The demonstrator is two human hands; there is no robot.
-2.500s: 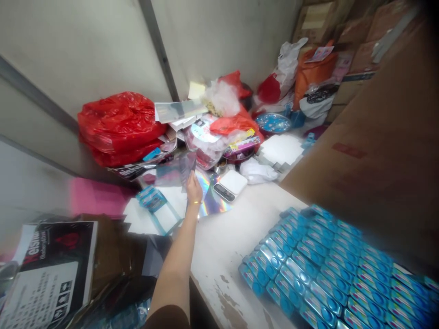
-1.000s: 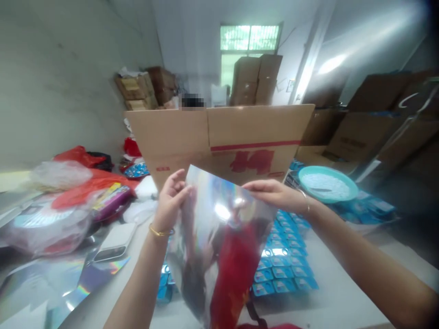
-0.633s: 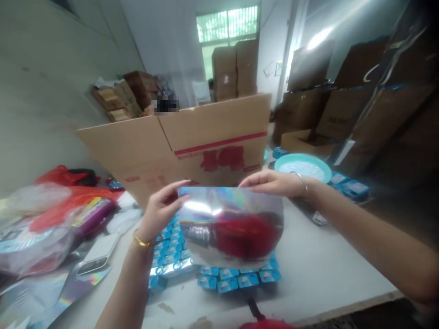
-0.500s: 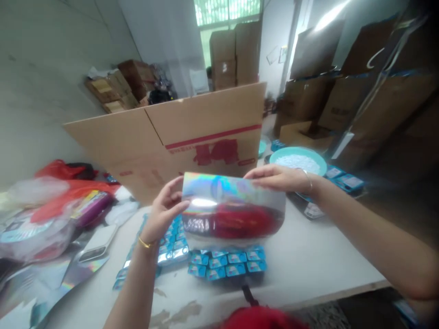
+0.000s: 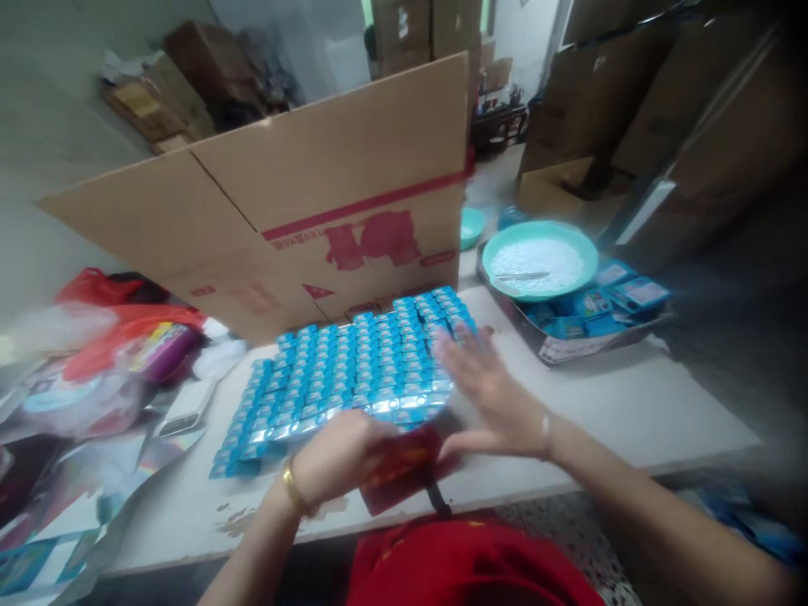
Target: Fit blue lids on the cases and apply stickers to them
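Note:
My left hand (image 5: 347, 450) is closed on the edge of a shiny reflective sheet (image 5: 404, 475), low over the front of the table. The sheet mirrors dark red, and blur hides part of its outline. To its right, my right hand (image 5: 492, 400) is open with its fingers spread, smeared by motion. Its thumb is close to the sheet; I cannot tell whether they touch. Behind both hands, many small blue packs (image 5: 341, 362) stand in tight rows on the white table (image 5: 599, 412). The right fingertips overlap the right end of these rows in view.
A large cardboard panel (image 5: 353, 185) stands behind the rows. At right, a turquoise bowl (image 5: 543, 290) of white material rests over a tray (image 5: 568, 349) with blue packs. Plastic bags (image 5: 76, 396), a white phone-like object (image 5: 189, 404) and shiny sheets (image 5: 88, 471) lie at left.
The shiny sheet has come down toward me from in front of both hands, uncovering the blue rows. My right hand has let go and spread its fingers. The view has tilted downward.

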